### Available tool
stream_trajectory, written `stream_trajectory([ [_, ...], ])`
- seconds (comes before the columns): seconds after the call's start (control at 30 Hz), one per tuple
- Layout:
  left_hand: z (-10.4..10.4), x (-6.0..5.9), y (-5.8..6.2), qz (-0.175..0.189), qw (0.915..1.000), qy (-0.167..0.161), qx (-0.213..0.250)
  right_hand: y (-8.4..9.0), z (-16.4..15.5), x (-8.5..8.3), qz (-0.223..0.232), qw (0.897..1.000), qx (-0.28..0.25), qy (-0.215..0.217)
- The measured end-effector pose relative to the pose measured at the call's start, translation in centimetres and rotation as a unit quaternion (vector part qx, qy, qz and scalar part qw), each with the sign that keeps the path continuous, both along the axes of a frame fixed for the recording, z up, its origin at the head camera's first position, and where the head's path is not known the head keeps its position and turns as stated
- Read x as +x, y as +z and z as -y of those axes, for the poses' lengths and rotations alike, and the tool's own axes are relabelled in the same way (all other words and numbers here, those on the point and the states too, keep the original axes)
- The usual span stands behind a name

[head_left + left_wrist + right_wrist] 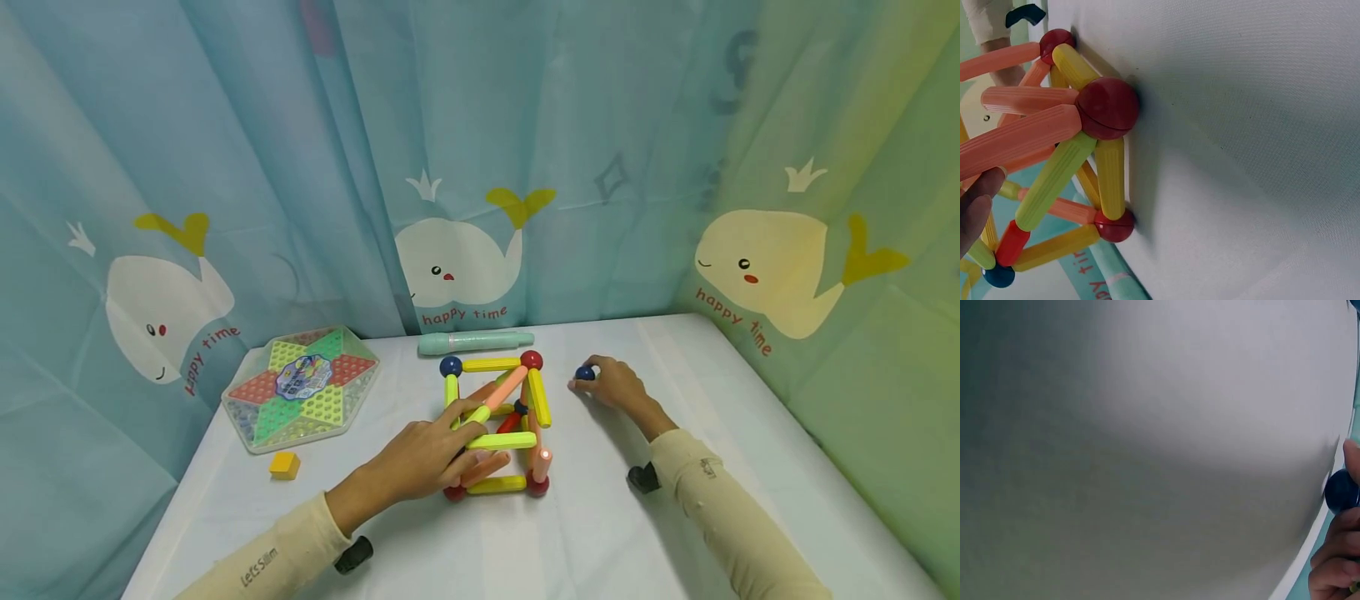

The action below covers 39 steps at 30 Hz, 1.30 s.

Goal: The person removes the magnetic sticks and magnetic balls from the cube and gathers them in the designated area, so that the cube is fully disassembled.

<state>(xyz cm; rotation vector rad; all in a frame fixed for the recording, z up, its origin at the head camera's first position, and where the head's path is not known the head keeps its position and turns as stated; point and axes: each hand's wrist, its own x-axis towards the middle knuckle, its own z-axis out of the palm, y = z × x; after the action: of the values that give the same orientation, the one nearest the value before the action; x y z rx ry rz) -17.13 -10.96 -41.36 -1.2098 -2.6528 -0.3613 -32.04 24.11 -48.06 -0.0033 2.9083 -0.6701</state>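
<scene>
A frame of magnetic sticks and balls stands in the middle of the table, with yellow, salmon, red and lime sticks meeting at red balls (532, 360) and blue balls (451, 366). My left hand (429, 457) grips the frame's left side, its fingers around the lime and salmon sticks. In the left wrist view, fingertips (977, 209) lie against a salmon stick (1029, 134). Right of the frame, my right hand (618, 387) pinches a dark blue ball (585, 373) between thumb and fingers. The right wrist view shows that blue ball (1341, 490) at its right edge, with the lower fingers curled.
A star-patterned Chinese checkers box (303, 387) lies at the left, with a small yellow block (285, 466) in front of it. Behind the frame, a mint-green capped tube (476, 342) lies along the table's back edge. A printed curtain (622, 125) hangs behind.
</scene>
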Motion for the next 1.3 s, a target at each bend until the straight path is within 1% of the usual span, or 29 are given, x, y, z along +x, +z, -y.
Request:
stream_trajectory([
  [0.13,0.0,-0.1,0.0,0.005,1.0,0.0,0.006,-0.1,-0.4,-0.5,0.0,1.0,-0.009,0.025],
  [0.2,0.0,-0.1,-0.1,0.005,0.9999,-0.001,0.009,-0.2,-0.6,-0.6,0.0,0.999,-0.014,0.03],
  [0.3,-0.1,-0.1,-0.1,0.004,0.9999,0.0,0.01,-0.4,-0.7,-0.7,0.004,0.999,-0.017,0.03],
  [0.4,-0.1,0.0,0.0,0.014,0.9999,0.002,0.008,-0.4,-0.8,-0.7,0.008,0.999,-0.018,0.028],
  [0.53,-0.1,0.0,0.0,0.012,0.9999,0.001,0.007,-0.2,-1.0,-0.5,0.012,0.999,-0.015,0.029],
  [0.7,-0.1,0.0,-0.1,0.001,0.9999,-0.001,0.012,0.4,-1.8,0.0,0.025,0.999,-0.028,0.027],
  [0.83,-0.1,-0.1,-0.3,-0.006,0.9999,-0.002,0.016,1.0,-2.9,1.0,0.012,0.997,-0.06,0.045],
  [0.93,-0.1,-0.1,-0.4,-0.009,0.9998,0.001,0.015,1.4,-3.9,1.8,0.015,0.992,-0.109,0.064],
  [1.07,-0.1,0.0,-0.4,-0.006,0.9999,0.002,0.013,1.7,-5.1,3.1,0.044,0.978,-0.182,0.092],
  [1.17,-0.1,0.0,-0.4,-0.005,0.9999,0.001,0.015,2.0,-5.8,4.1,0.049,0.97,-0.207,0.121],
  [1.3,-0.1,0.1,-0.2,0.001,0.9999,0.002,0.013,2.1,-6.0,5.1,0.049,0.962,-0.22,0.154],
])
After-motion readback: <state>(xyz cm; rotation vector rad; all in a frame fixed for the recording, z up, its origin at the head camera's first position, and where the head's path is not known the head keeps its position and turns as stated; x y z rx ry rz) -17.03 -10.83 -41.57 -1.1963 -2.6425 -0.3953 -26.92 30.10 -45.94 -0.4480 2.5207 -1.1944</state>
